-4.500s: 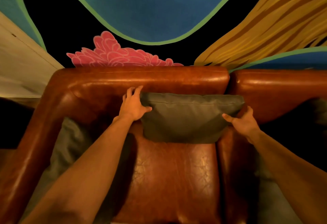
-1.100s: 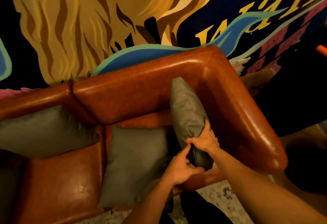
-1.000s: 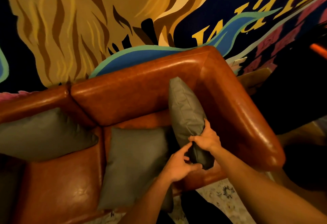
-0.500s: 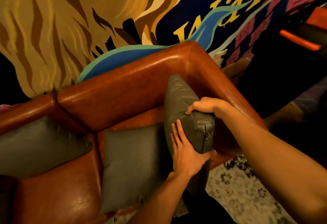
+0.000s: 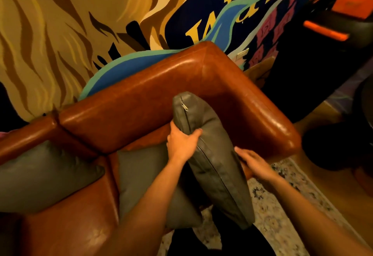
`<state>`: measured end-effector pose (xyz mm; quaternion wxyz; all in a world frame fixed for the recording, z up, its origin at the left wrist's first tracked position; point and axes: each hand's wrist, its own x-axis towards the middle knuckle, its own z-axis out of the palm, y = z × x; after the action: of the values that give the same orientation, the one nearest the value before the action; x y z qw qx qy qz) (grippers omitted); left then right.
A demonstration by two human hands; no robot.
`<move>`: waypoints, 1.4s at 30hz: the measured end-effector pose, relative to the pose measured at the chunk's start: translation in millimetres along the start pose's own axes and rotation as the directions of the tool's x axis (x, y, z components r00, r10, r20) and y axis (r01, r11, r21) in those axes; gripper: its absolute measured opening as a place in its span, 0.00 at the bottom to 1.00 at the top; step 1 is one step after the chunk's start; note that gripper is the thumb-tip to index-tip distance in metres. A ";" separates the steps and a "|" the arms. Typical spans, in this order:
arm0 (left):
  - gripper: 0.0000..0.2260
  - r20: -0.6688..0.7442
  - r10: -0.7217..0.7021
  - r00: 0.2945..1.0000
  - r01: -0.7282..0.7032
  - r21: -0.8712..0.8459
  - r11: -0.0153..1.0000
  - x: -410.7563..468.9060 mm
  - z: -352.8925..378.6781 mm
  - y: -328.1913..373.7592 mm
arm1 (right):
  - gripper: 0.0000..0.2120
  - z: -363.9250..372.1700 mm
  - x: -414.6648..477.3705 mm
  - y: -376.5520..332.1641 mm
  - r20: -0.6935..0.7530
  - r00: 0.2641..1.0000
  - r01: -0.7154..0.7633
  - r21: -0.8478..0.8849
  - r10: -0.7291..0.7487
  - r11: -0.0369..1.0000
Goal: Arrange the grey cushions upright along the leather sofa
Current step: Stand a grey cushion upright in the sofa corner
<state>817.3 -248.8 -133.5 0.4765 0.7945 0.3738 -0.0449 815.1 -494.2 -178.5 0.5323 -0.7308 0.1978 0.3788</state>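
I hold a grey cushion [image 5: 214, 160] on edge, zipper seam up, over the right end of the brown leather sofa [image 5: 153, 94]. My left hand [image 5: 181, 142] grips its left face near the top. My right hand [image 5: 254, 164] holds its right side, between the cushion and the sofa's right arm [image 5: 262, 118]. A second grey cushion [image 5: 141, 175] lies flat on the right seat, partly under my left forearm. A third grey cushion [image 5: 44, 175] leans against the backrest further left.
A painted mural wall [image 5: 60, 23] rises behind the sofa. A patterned rug [image 5: 282, 205] lies on the floor in front of the right arm. A dark object with orange parts [image 5: 333, 29] stands at the upper right.
The cushion has been lifted away from the sofa arm and turned so its zipper edge faces up. My left hand moved up its left face; my right hand dropped from the top to its right side.
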 end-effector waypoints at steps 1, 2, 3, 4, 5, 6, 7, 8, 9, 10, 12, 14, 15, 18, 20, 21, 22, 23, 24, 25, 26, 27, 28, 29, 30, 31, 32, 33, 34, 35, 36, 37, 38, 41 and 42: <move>0.39 0.001 -0.035 0.999 0.035 -0.016 0.999 8.8 -2.0 4.1 | 0.40 -2.0 -0.2 17.8 0.045 0.996 -0.078 0.003 0.078 0.997; 0.37 0.006 -0.068 0.998 0.068 -0.031 0.997 17.4 -2.0 8.0 | 0.43 -4.0 -0.9 30.3 0.111 0.986 -0.126 0.042 0.121 0.991; 0.36 0.019 -0.098 0.995 0.099 -0.041 0.994 24.9 -0.4 11.6 | 0.44 -5.1 -1.1 38.5 0.170 0.977 -0.149 0.112 0.129 0.983; 0.37 0.034 -0.122 0.992 0.123 -0.043 0.991 31.4 1.8 13.8 | 0.43 -5.1 -0.8 41.9 0.205 0.971 -0.159 0.176 0.122 0.971; 0.38 0.049 -0.138 0.989 0.140 -0.035 0.990 37.6 6.1 15.5 | 0.42 -5.4 0.0 42.7 0.221 0.969 -0.163 0.218 0.114 0.962; 0.40 0.062 -0.152 0.986 0.154 -0.023 0.988 44.0 11.2 16.3 | 0.40 -6.5 1.5 41.8 0.238 0.966 -0.162 0.251 0.101 0.954; 0.43 0.078 -0.167 0.983 0.169 -0.012 0.986 50.2 17.0 16.3 | 0.39 -7.5 3.7 40.8 0.252 0.964 -0.156 0.281 0.084 0.947; 0.45 0.098 -0.186 0.978 0.188 -0.010 0.982 56.4 22.9 15.8 | 0.39 -9.0 5.8 39.4 0.256 0.964 -0.149 0.301 0.071 0.942; 0.46 0.120 -0.210 0.970 0.214 -0.024 0.976 62.1 27.6 14.3 | 0.41 -10.5 7.6 38.8 0.243 0.967 -0.145 0.299 0.072 0.943; 0.46 0.147 -0.238 0.960 0.247 -0.047 0.968 67.9 33.2 12.1 | 0.45 -12.9 9.5 39.5 0.215 0.973 -0.149 0.287 0.088 0.946; 0.45 0.209 -0.288 0.934 0.311 -0.086 0.946 77.1 42.8 4.5 | 0.52 -17.8 13.1 43.0 0.164 0.979 -0.160 0.240 0.122 0.957; 0.41 0.264 -0.309 0.914 0.337 -0.069 0.939 83.2 51.6 -6.9 | 0.58 -21.9 15.3 46.6 0.167 0.982 -0.117 0.138 0.093 0.984; 0.39 0.287 -0.308 0.907 0.335 -0.048 0.941 85.6 56.8 -11.9 | 0.61 -23.9 16.8 47.5 0.182 0.981 -0.077 0.060 0.065 0.995; 0.37 0.329 -0.280 0.902 0.292 0.011 0.956 90.2 70.6 -14.8 | 0.72 -24.6 21.8 49.3 0.183 0.983 0.055 -0.282 -0.002 0.958; 0.40 0.326 -0.269 0.906 0.256 0.084 0.963 94.6 78.7 -7.8 | 0.76 -21.3 25.3 50.3 0.143 0.989 0.096 -0.480 -0.030 0.872; 0.42 0.321 -0.271 0.907 0.243 0.125 0.962 98.0 83.2 -4.0 | 0.76 -20.2 27.9 51.2 0.103 0.994 0.083 -0.547 -0.031 0.833; 0.44 0.320 -0.276 0.906 0.237 0.154 0.959 101.8 88.5 -0.7 | 0.77 -19.3 31.3 52.3 0.053 0.998 0.052 -0.599 -0.025 0.799; 0.46 0.322 -0.284 0.903 0.240 0.171 0.956 105.2 94.3 1.6 | 0.77 -19.0 35.4 52.9 -0.003 1.000 0.012 -0.638 -0.018 0.770; 0.48 0.326 -0.292 0.899 0.244 0.180 0.953 107.5 99.7 3.1 | 0.76 -18.7 39.5 53.0 -0.056 0.998 -0.026 -0.661 -0.015 0.750; 0.47 0.331 -0.292 0.898 0.241 0.187 0.952 109.6 106.3 4.4 | 0.75 -19.7 44.5 52.4 -0.099 0.995 -0.052 -0.669 -0.020 0.741; 0.44 0.330 -0.278 0.902 0.223 0.195 0.955 112.1 113.1 4.5 | 0.72 -21.8 49.1 51.5 -0.125 0.991 -0.058 -0.675 -0.037 0.735; 0.39 0.321 -0.252 0.913 0.193 0.203 0.960 114.9 119.6 4.3 | 0.69 -24.2 53.0 50.2 -0.135 0.989 -0.045 -0.686 -0.066 0.726; 0.34 0.307 -0.221 0.926 0.161 0.209 0.965 117.7 125.3 4.1 | 0.66 -27.1 56.1 48.8 -0.134 0.986 -0.019 -0.694 -0.103 0.720; 0.29 0.291 -0.196 0.936 0.134 0.217 0.967 120.3 129.4 4.2 | 0.62 -29.7 58.1 47.5 -0.129 0.981 0.014 -0.694 -0.144 0.720; 0.26 0.277 -0.178 0.944 0.115 0.229 0.967 123.1 132.7 4.7 | 0.58 -32.5 60.0 46.7 -0.124 0.976 0.047 -0.688 -0.181 0.725; 0.24 0.266 -0.164 0.950 0.098 0.245 0.964 126.0 135.0 5.8 | 0.56 -34.9 61.3 46.2 -0.121 0.970 0.074 -0.680 -0.211 0.730; 0.23 0.256 -0.149 0.955 0.079 0.263 0.962 128.7 136.7 7.3 | 0.54 -36.6 62.0 45.7 -0.121 0.965 0.092 -0.672 -0.232 0.735; 0.23 0.247 -0.128 0.961 0.056 0.278 0.959 131.3 138.0 9.1 | 0.52 -37.7 62.5 45.4 -0.124 0.961 0.105 -0.664 -0.247 0.741; 0.23 0.236 -0.103 0.966 0.032 0.288 0.957 133.7 138.7 11.2 | 0.51 -37.7 62.6 44.9 -0.127 0.957 0.116 -0.655 -0.260 0.747; 0.23 0.227 -0.080 0.971 0.009 0.295 0.955 136.5 139.4 13.6 | 0.50 -37.2 63.1 44.1 -0.128 0.954 0.127 -0.646 -0.271 0.753; 0.23 0.223 -0.059 0.973 -0.012 0.305 0.952 139.4 139.8 16.5 | 0.49 -36.7 63.8 42.6 -0.129 0.952 0.134 -0.638 -0.277 0.758; 0.23 0.225 -0.045 0.973 -0.029 0.316 0.948 142.7 140.1 19.9 | 0.49 -36.1 64.9 40.4 -0.129 0.951 0.139 -0.631 -0.281 0.763; 0.23 0.230 -0.041 0.972 -0.036 0.322 0.946 145.7 140.1 22.8 | 0.49 -35.8 66.3 37.3 -0.132 0.950 0.141 -0.629 -0.283 0.765; 0.24 0.227 -0.085 0.970 0.013 0.302 0.953 152.3 137.9 27.6 | 0.49 -35.6 72.8 27.0 -0.137 0.952 0.124 -0.647 -0.275 0.752; 0.24 0.218 -0.099 0.971 0.031 0.298 0.954 154.3 136.7 27.2 | 0.49 -35.9 75.4 23.8 -0.134 0.955 0.117 -0.653 -0.266 0.749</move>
<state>984.0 -279.1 -253.9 0.3920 0.8328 0.3312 -0.2075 858.8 -527.3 -245.8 0.2637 -0.9212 0.0383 0.2837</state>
